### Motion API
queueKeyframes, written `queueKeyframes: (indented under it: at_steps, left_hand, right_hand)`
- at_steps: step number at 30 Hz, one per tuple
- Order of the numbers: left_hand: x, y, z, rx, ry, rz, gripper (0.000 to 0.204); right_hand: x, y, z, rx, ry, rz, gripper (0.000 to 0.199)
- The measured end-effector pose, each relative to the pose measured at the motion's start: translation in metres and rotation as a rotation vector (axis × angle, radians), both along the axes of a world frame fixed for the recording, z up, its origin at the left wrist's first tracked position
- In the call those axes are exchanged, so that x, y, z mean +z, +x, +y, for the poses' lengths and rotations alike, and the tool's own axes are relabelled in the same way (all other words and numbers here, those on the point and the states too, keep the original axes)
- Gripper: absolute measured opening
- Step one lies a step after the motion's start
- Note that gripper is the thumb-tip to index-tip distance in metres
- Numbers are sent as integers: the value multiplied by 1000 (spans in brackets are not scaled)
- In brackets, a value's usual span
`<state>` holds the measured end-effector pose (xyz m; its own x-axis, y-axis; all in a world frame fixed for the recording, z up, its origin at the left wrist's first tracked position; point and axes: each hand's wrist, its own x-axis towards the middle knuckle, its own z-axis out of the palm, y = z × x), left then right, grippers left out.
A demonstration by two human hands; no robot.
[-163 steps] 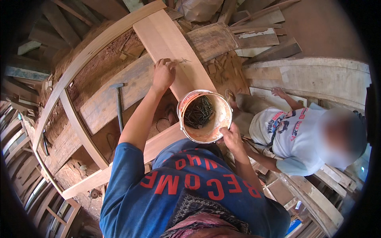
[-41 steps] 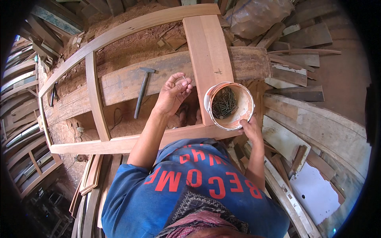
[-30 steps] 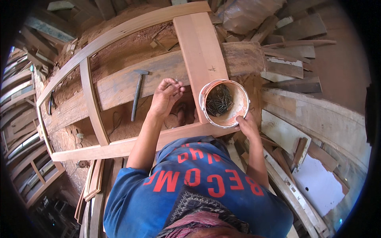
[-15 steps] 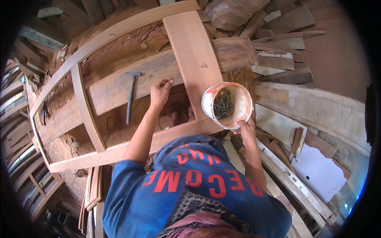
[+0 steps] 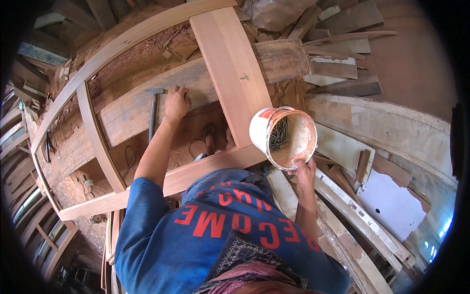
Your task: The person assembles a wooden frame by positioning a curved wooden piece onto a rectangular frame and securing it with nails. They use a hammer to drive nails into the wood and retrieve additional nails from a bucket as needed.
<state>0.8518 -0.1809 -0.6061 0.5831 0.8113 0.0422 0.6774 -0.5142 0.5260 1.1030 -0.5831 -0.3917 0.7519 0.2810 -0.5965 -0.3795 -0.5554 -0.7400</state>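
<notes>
My right hand grips the rim of a white plastic bucket on its near side. The bucket is tipped, and a heap of nails lies against its inner left wall. Over a worn plank, my left hand is closed with the fingers curled; whatever it may hold is hidden. Just left of that hand lies a hammer, its head on the plank. A wooden frame spans the work area, and its broad crosspiece with a pencil mark runs between my two hands.
Sawdust and offcuts cover the ground beyond the plank. Stacked boards and a white panel lie to the right. More timber crowds the left side. A dark tool rests by the frame's left end.
My left hand has moved left and away from me, closer to the hammer, and its fingers are curled tighter. The bucket tips further to the right, with the nails shifted inside.
</notes>
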Motion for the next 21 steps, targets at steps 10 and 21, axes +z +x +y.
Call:
queueKeyframes:
  at_steps: [10, 21]
  left_hand:
    - [33, 142, 4, -319, 8, -175, 29]
    - [21, 194, 13, -591, 129, -12, 19]
  right_hand:
    - [2, 0, -11, -49, 27, -14, 30]
    - [5, 5, -27, -99, 45, 22, 37]
